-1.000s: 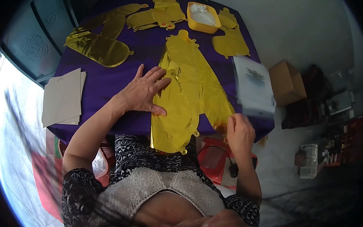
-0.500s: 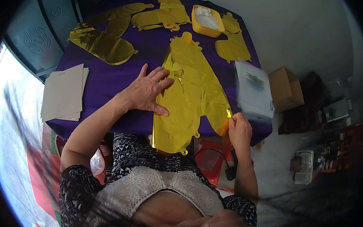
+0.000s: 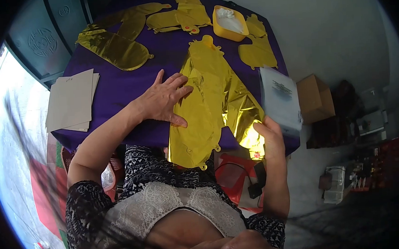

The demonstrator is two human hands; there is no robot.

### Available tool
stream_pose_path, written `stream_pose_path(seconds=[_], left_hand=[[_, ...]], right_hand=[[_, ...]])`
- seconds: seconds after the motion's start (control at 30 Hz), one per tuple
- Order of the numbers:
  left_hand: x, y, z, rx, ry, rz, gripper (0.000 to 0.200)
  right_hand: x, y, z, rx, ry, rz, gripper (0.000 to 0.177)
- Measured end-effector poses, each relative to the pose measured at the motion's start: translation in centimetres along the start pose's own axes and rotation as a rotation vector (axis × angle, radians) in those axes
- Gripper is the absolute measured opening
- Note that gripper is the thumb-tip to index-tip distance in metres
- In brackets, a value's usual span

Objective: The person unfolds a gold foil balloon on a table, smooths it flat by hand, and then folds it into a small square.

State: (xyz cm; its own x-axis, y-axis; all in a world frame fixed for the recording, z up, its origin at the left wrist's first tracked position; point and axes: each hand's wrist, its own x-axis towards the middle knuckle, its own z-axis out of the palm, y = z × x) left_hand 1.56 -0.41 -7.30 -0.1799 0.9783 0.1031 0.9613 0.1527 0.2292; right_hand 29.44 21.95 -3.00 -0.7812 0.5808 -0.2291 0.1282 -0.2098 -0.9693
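A large gold foil balloon point(image 3: 207, 94) lies flat on the purple tablecloth point(image 3: 124, 90), hanging over the near edge. My left hand point(image 3: 164, 100) presses flat on its left side, fingers spread. My right hand point(image 3: 269, 134) grips the balloon's lower right flap at the table's near right corner and lifts it, so the foil is creased and shiny there. A stack of clear plastic bags point(image 3: 280, 99) lies just beyond my right hand.
More gold foil balloons point(image 3: 112, 50) lie at the far left, far middle point(image 3: 179, 14) and far right point(image 3: 257, 52). A yellow tray point(image 3: 230, 24) holds white material. Grey cardboard sheets point(image 3: 70, 101) sit at the left edge. A cardboard box point(image 3: 314, 97) stands on the floor.
My right hand has gone from beside the balloon's lower right edge to gripping it and has pulled the flap up and outward. My left hand has stayed pressed on the foil.
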Motion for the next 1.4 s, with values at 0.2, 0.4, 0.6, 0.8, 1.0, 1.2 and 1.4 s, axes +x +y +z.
stream_pose_path(seconds=[0.2, 0.4, 0.6, 0.8, 1.0, 1.2, 1.4], left_hand=[[-0.1, 0.0, 0.1, -0.011, 0.009, -0.009, 0.113], [-0.1, -0.1, 0.3, -0.009, 0.023, 0.000, 0.110], [0.0, -0.2, 0.3, 0.014, 0.023, -0.008, 0.103], [0.1, -0.3, 0.7, 0.022, 0.049, 0.004, 0.100], [0.1, -0.3, 0.9, 0.010, 0.063, -0.002, 0.097], [0.0, -0.2, 0.7, 0.009, 0.058, -0.011, 0.097], [-0.1, -0.2, 0.7, 0.006, 0.069, -0.010, 0.101]], right_hand=[[0.8, -0.7, 2.3, -0.218, -0.164, -0.086, 0.023], [1.5, -0.2, 5.8, -0.174, -0.701, -0.214, 0.034], [4.6, 1.7, 1.5, -0.778, -0.251, -0.539, 0.028], [5.1, 3.4, 2.5, -1.329, -0.248, -0.885, 0.050], [5.4, 4.2, 3.2, -1.441, -0.383, -0.842, 0.062], [5.3, 3.6, 3.4, -1.444, -0.423, -0.838, 0.063], [6.7, 2.2, 3.0, -1.383, -0.446, -0.886, 0.057]])
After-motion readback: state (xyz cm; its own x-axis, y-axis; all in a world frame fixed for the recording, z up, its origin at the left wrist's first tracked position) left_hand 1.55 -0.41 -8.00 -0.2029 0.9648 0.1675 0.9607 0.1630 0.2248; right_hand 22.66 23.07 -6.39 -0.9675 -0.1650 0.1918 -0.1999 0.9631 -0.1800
